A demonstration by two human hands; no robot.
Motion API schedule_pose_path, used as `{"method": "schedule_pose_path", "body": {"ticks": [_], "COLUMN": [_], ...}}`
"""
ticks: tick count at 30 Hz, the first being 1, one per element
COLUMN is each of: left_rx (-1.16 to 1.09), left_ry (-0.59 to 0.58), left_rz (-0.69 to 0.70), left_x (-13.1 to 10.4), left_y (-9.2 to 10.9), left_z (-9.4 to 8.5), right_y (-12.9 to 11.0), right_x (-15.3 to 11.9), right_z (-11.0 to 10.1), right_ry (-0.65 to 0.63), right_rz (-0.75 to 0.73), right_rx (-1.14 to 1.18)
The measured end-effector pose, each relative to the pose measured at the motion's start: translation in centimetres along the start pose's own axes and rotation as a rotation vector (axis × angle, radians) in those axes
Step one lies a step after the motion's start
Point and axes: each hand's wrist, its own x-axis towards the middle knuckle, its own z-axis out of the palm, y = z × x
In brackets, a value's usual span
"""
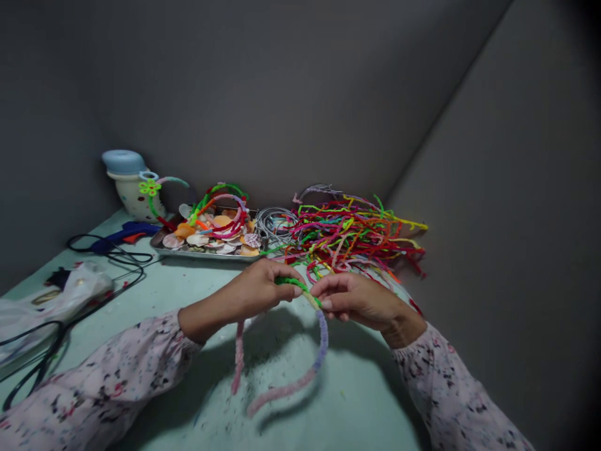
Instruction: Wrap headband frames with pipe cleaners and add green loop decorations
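Note:
A curved band wrapped in fuzzy pipe cleaner hangs between both hands over the table, its two ends pointing down. Its top is green and pale yellow, the right side purple then pink, the left end pink. My left hand pinches the green top part between thumb and fingers. At the right of that top, my right hand has thumb and fingertips closed on a green strand beside the pale yellow section. Fingers hide part of the band's left side.
A metal tray of shells and wrapped bands stands behind my hands, beside coiled grey wire and a pipe cleaner pile. At left are a lidded cup, blue glue gun, black cable and plastic bag.

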Motion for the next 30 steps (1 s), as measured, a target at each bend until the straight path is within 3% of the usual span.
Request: {"method": "schedule_pose_path", "body": {"ticks": [17, 25, 30], "left_rx": [0.089, 0.2, 0.21], "left_ry": [0.051, 0.097, 0.109], "left_rz": [0.062, 0.086, 0.077], "left_x": [-0.2, 0.1, 0.2], "left_y": [0.5, 0.3, 0.0], "left_z": [-0.2, -0.2, -0.4], "right_y": [-0.3, -0.7, -0.6], "right_x": [0.4, 0.6, 0.6], "right_z": [1.2, 3.0, 3.7], "right_ry": [0.138, 0.309, 0.417], "right_rz": [-0.052, -0.049, -0.134], "right_rx": [-0.107, -0.224, -0.326]}}
